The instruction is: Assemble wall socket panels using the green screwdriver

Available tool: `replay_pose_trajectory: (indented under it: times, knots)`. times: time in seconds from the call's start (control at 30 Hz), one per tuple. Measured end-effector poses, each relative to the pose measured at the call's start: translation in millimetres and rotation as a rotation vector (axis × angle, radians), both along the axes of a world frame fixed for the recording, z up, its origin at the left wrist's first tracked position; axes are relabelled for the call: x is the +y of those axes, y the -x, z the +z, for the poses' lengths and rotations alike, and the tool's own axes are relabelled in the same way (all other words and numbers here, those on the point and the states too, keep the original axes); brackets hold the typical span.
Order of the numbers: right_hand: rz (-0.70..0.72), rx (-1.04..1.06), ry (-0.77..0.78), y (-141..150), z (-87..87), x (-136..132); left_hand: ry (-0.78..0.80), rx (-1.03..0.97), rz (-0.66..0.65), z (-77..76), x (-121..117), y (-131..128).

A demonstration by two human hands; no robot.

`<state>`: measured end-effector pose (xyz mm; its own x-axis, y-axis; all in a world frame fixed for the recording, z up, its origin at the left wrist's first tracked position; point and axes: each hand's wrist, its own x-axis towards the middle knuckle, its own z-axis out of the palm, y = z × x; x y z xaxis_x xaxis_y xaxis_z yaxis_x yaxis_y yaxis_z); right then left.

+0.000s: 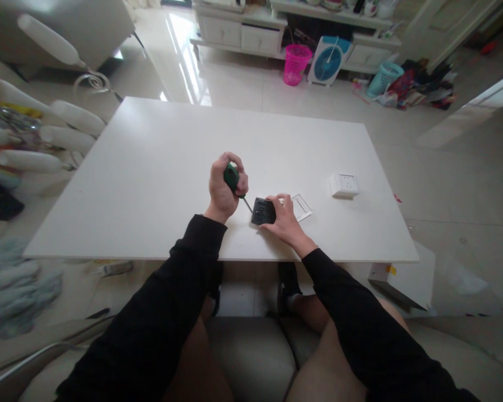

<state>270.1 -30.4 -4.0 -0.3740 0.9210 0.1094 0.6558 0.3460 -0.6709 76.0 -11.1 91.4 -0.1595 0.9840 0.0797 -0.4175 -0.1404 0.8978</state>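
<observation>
My left hand (pixel 224 187) is closed around the green handle of a screwdriver (pixel 231 177). Its thin metal shaft slants down to the right, and the tip meets the left edge of a black socket module (pixel 263 212), back side up. Gripping that module from the right is my right hand (pixel 285 220), thumb on the near edge and fingers on the far edge. Partly behind the right hand lies a white rectangular frame (pixel 302 208), flat on the tabletop. Farther right sits a white wall socket (pixel 344 185) on its box.
A white table (pixel 171 145) spans the view in front of my knees. Beyond it on the tiled floor stand a pink basket (pixel 297 64), a blue and white fan (pixel 329 60) and a teal basket (pixel 384 78). White rounded rods (pixel 67 117) are at the left.
</observation>
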Motion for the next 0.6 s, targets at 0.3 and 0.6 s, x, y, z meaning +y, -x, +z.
replay_pose_trajectory:
  times: [0.3,0.6]
  knots:
    - [-0.119,0.081,-0.055,-3,7.2,6,0.557,0.201,0.025,-36.9,-3,3]
    - [-0.165,0.131,-0.504,-15,23.8,11,0.839,-0.323,-0.178,-45.4,-10,-25]
